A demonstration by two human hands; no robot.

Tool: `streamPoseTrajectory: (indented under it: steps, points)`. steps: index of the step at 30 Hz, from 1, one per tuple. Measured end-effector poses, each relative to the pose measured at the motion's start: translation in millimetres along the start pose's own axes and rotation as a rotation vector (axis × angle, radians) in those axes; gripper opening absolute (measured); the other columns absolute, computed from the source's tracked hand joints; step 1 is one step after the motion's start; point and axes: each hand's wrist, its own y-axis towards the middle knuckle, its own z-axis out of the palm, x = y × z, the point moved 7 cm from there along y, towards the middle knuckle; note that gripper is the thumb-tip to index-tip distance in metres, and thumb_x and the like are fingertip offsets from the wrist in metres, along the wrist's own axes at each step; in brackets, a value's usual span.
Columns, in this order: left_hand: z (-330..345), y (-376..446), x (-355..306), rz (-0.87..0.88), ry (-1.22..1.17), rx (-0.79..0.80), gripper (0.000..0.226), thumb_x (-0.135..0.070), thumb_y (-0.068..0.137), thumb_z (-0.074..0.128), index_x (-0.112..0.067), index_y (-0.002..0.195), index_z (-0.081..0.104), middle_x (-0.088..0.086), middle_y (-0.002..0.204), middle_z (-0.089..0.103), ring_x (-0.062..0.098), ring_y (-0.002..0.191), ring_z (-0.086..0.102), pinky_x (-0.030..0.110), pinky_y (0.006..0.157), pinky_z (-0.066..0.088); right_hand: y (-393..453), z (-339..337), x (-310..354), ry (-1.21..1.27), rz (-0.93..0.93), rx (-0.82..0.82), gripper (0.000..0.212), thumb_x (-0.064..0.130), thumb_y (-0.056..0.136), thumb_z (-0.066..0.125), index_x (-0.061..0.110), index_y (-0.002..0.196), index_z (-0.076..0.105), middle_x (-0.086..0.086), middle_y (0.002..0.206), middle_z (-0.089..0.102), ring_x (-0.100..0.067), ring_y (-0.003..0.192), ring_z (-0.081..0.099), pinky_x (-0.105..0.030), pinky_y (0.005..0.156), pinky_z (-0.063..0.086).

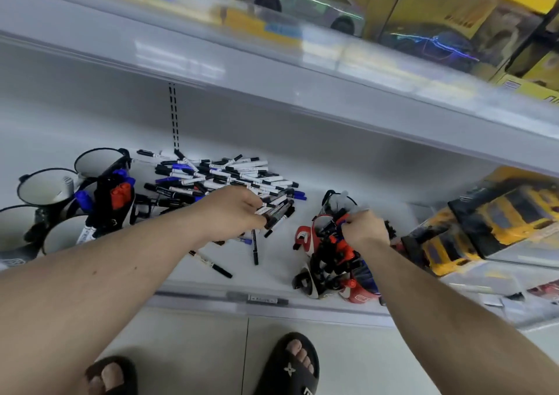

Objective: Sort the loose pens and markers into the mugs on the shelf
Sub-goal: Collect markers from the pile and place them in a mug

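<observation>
White shelf [302,243] carries a pen pile [223,177] and mugs [48,189]. Left hand [233,210] fingers grip black markers [276,213]; right hand [366,228] fingers pinch pens in a mug [329,258]

- A white shelf [272,276] carries everything, its front edge bearing a small label strip [262,299].
- At its left end stands a cluster of dark mugs [48,187] with white insides; some hold markers.
- A heap of loose pens and markers [223,177] lies mid-shelf toward the back.
- Two single black pens [254,248] lie apart nearer the front.
- Red-and-white mugs [305,240] packed with markers sit to the right.
- Boxed yellow toy trucks [484,228] fill the right end.
</observation>
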Motion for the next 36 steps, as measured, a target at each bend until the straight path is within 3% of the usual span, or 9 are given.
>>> streamPoseTrajectory:
  steps: [3, 7, 10, 13, 18, 22, 26, 29, 36]
  points:
    - [-11, -2, 12, -0.035, 0.006, 0.002, 0.044, -0.021, 0.088, 0.068, -0.020, 0.131, 0.059, -0.008, 0.118, 0.061, 0.009, 0.101, 0.060, 0.022, 0.073, 0.050, 16, 22, 5, -0.039, 0.044, 0.071, 0.013, 0.014, 0.083, 0.049, 0.006, 0.084, 0.059, -0.007, 0.070, 0.058, -0.020, 0.057, 0.052, -0.022, 0.045, 0.034]
    - [-27, -4, 30, -0.074, 0.022, 0.000, 0.046, -0.022, 0.087, 0.068, -0.020, 0.132, 0.058, -0.009, 0.119, 0.062, 0.010, 0.106, 0.059, 0.025, 0.083, 0.045, 18, 15, 17, -0.138, 0.089, 0.113, 0.010, 0.008, 0.085, 0.051, 0.007, 0.078, 0.057, -0.009, 0.071, 0.059, -0.023, 0.063, 0.058, -0.026, 0.054, 0.046]
    - [-41, -4, 36, -0.090, 0.012, -0.026, 0.049, -0.023, 0.086, 0.069, -0.021, 0.133, 0.057, -0.007, 0.126, 0.062, 0.007, 0.104, 0.059, 0.023, 0.081, 0.045, 16, -1, 51, -0.330, -0.041, -0.016, 0.027, 0.026, 0.086, 0.060, 0.008, 0.106, 0.061, -0.011, 0.104, 0.058, -0.028, 0.096, 0.058, -0.036, 0.077, 0.053]
    - [-55, -5, 39, -0.105, -0.070, -0.083, 0.048, -0.022, 0.087, 0.068, -0.020, 0.133, 0.056, -0.007, 0.117, 0.063, 0.008, 0.099, 0.061, 0.024, 0.081, 0.046, 8, 13, 101, -0.154, -0.255, 0.001, 0.037, 0.027, 0.087, 0.058, 0.014, 0.122, 0.062, -0.012, 0.123, 0.055, -0.029, 0.110, 0.056, -0.037, 0.091, 0.051]
    - [-58, -9, 45, -0.113, -0.059, -0.098, 0.049, -0.022, 0.087, 0.068, -0.022, 0.134, 0.054, -0.006, 0.121, 0.063, 0.010, 0.103, 0.059, 0.022, 0.084, 0.047, 0, 105, 132, 0.040, -0.052, 0.360, 0.020, 0.026, 0.088, 0.056, 0.007, 0.088, 0.062, -0.007, 0.092, 0.063, -0.022, 0.085, 0.057, -0.023, 0.058, 0.042]
    - [-54, -11, 50, -0.100, -0.050, -0.074, 0.049, -0.025, 0.088, 0.067, -0.024, 0.135, 0.052, -0.010, 0.122, 0.061, 0.005, 0.102, 0.056, 0.012, 0.071, 0.039, 16, 144, 143, -0.196, -0.032, 0.306, 0.050, 0.034, 0.094, 0.048, 0.014, 0.140, 0.045, -0.007, 0.137, 0.049, -0.027, 0.121, 0.047, -0.036, 0.100, 0.038]
    - [-59, -7, 52, -0.104, -0.091, -0.122, 0.047, -0.025, 0.089, 0.065, -0.026, 0.134, 0.054, -0.014, 0.115, 0.060, -0.004, 0.096, 0.054, 0.012, 0.068, 0.039, 40, 151, 129, 0.122, 0.208, 0.351, 0.024, 0.019, 0.096, 0.048, 0.009, 0.113, 0.061, -0.005, 0.107, 0.065, -0.019, 0.090, 0.062, -0.039, 0.102, 0.046]
    - [-55, -4, 52, -0.102, -0.077, -0.098, 0.047, -0.025, 0.089, 0.065, -0.025, 0.135, 0.053, -0.013, 0.114, 0.061, -0.003, 0.097, 0.055, 0.012, 0.070, 0.040, 42, 158, 124, 0.536, 0.363, 0.424, 0.009, -0.001, 0.091, 0.051, 0.002, 0.096, 0.058, -0.009, 0.080, 0.052, -0.018, 0.064, 0.048, -0.032, 0.090, 0.052]
    - [-65, -5, 66, -0.176, -0.157, -0.110, 0.039, -0.023, 0.087, 0.065, -0.027, 0.125, 0.059, -0.013, 0.101, 0.068, 0.006, 0.094, 0.063, 0.023, 0.077, 0.050, 65, 159, 125, 0.608, 0.389, 0.352, 0.013, 0.009, 0.090, 0.053, -0.001, 0.097, 0.057, -0.014, 0.088, 0.055, -0.024, 0.067, 0.057, -0.035, 0.081, 0.056]
